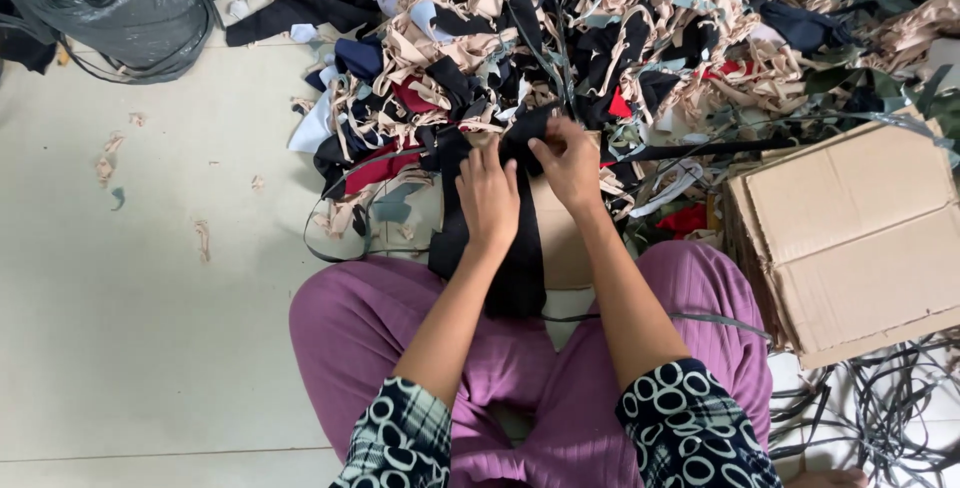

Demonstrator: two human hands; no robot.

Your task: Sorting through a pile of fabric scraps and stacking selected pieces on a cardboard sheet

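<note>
I sit on the floor with purple trousers (pixel 400 328) and look down at a stack of black cloth strips (pixel 520 248) that lies over a flat piece of cardboard (pixel 562 238) in front of my knees. My left hand (pixel 488 198) rests palm down on the strips, fingers together. My right hand (pixel 568 160) pinches the upper end of a black strip (pixel 525 133) at the edge of the scrap heap.
A big heap of beige, black, red and blue cloth scraps (pixel 600 38) fills the top. A folded cardboard box (pixel 850 233) lies at the right, with loose dark strips (pixel 880 408) below it. A grey plastic bag (pixel 110 3) sits top left on the pale floor (pixel 130 298).
</note>
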